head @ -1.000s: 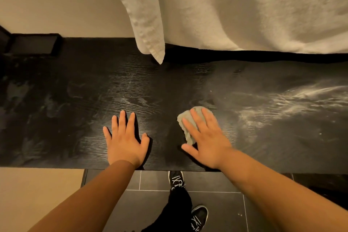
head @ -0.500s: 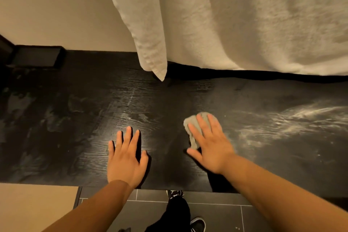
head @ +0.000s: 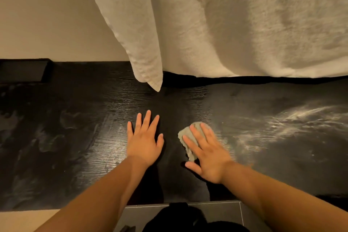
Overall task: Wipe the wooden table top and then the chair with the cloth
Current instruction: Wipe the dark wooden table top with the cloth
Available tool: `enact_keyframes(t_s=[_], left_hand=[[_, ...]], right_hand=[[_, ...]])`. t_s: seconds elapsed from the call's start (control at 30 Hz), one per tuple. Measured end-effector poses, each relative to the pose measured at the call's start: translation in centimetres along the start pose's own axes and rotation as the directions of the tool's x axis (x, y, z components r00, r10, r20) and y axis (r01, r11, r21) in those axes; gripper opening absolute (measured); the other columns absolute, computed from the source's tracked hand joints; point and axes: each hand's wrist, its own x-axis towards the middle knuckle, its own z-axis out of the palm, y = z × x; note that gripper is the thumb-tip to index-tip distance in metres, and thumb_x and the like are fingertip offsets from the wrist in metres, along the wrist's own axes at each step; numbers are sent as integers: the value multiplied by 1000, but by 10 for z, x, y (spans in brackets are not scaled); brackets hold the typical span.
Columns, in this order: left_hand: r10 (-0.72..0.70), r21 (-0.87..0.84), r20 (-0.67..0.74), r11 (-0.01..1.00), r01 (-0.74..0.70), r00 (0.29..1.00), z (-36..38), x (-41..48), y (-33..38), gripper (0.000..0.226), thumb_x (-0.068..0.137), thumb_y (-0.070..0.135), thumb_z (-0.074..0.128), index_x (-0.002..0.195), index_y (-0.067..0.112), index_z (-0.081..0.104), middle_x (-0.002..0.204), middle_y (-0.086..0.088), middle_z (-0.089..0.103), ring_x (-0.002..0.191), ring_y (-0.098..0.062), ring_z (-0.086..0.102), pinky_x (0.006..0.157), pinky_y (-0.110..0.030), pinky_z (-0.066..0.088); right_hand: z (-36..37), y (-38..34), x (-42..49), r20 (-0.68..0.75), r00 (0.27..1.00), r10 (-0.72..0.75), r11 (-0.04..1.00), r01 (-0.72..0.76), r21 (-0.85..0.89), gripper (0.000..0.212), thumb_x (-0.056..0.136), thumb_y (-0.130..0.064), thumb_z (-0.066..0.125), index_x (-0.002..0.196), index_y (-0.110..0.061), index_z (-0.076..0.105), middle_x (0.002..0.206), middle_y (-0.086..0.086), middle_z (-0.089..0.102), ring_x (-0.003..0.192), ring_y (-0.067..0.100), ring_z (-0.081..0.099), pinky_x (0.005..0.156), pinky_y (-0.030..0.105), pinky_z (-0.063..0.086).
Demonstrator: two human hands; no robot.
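A black tray (head: 22, 70) is seen at the far left rear of the dark, wood-grained surface (head: 75, 137). The left hand (head: 144, 143) is laid flat on the surface, fingers straight and spread, with nothing held. Just to its right, the grey cloth (head: 184, 133) is pressed onto the surface under the right hand (head: 209, 154), whose fingers are straight and apart. A white towel (head: 244, 24) is hung above the rear edge. Pale smears (head: 282, 122) are seen at the right.

One left hand (head: 144, 143), one right hand (head: 209, 154), one cloth (head: 185, 133), one table top (head: 75, 128), one towel (head: 244, 24).
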Motion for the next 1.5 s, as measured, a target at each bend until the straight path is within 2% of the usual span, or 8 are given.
enact_keyframes(t_s=[0.13, 0.33, 0.6, 0.77, 1.03, 1.23, 1.37, 1.5], left_hand=[[25, 32, -41, 999, -23, 999, 8, 1, -7, 71, 101, 56, 28, 168, 33, 19, 177, 0, 2, 163, -29, -5, 129, -60, -2], [39, 27, -61, 999, -37, 997, 12, 0, -10, 72, 101, 55, 29, 168, 34, 17, 177, 1, 2, 163, -29, -4, 130, -59, 0], [-10, -37, -133, 999, 5, 991, 7, 6, 2, 65, 96, 50, 40, 157, 27, 44, 173, -4, 25, 159, -35, 18, 128, -64, 8], [-3, -152, -212, 988, -30, 977, -6, 41, 17, 61, 94, 42, 47, 152, 24, 51, 168, -6, 36, 155, -29, 29, 130, -56, 12], [11, -29, -180, 999, -17, 984, -2, 61, 20, 70, 95, 45, 38, 162, 27, 36, 174, -6, 21, 161, -29, 15, 131, -54, 9], [4, 1, -172, 1000, -4, 985, -6, 61, 23, 68, 97, 44, 41, 163, 28, 34, 175, -3, 18, 162, -28, 12, 131, -53, 6], [-3, 4, -162, 1000, 4, 987, -7, 63, 23, 69, 96, 44, 41, 163, 28, 34, 175, -4, 17, 162, -27, 11, 131, -53, 6], [-2, 17, -168, 1000, 5, 986, -6, 62, 23, 70, 95, 45, 39, 163, 27, 35, 175, -4, 18, 162, -28, 12, 131, -54, 8]], right_hand=[[-2, 34, 22, -32, 989, -143, 989, 142, -46, 78, 99, -75, 30, 164, -33, 22, 173, 8, 6, 159, 38, -4, 128, 55, 8], [-31, 23, 59, -26, 963, 268, 963, -268, 29, 85, 95, -80, 7, 165, -32, 5, 173, 9, -11, 155, 40, -19, 127, 56, 0], [-16, 29, 41, -34, 994, -108, 993, 106, -54, 80, 97, -74, 34, 164, -33, 20, 173, 8, 7, 158, 39, -4, 128, 56, 9], [-42, 26, 80, 9, 948, 319, 947, -319, 41, 88, 95, -79, 16, 165, -30, -2, 171, 10, -17, 153, 41, -24, 126, 56, -9], [-31, 24, 92, -17, 996, -91, 995, 90, -36, 84, 97, -76, 29, 165, -33, 6, 174, 8, -3, 157, 38, -13, 128, 55, -1], [-65, 72, 123, 36, 900, 434, 897, -436, 78, 81, 96, -76, 6, 164, -33, -8, 171, 9, -18, 154, 39, -23, 126, 52, -11], [-40, 34, 65, 32, 960, 280, 960, -280, 18, 86, 95, -78, 10, 164, -30, -8, 170, 10, -24, 151, 42, -29, 126, 57, -9], [-34, 63, 60, 21, 994, 107, 994, -106, -38, 83, 96, -77, 24, 165, -33, 8, 174, 10, -4, 157, 38, -15, 128, 53, 0]])
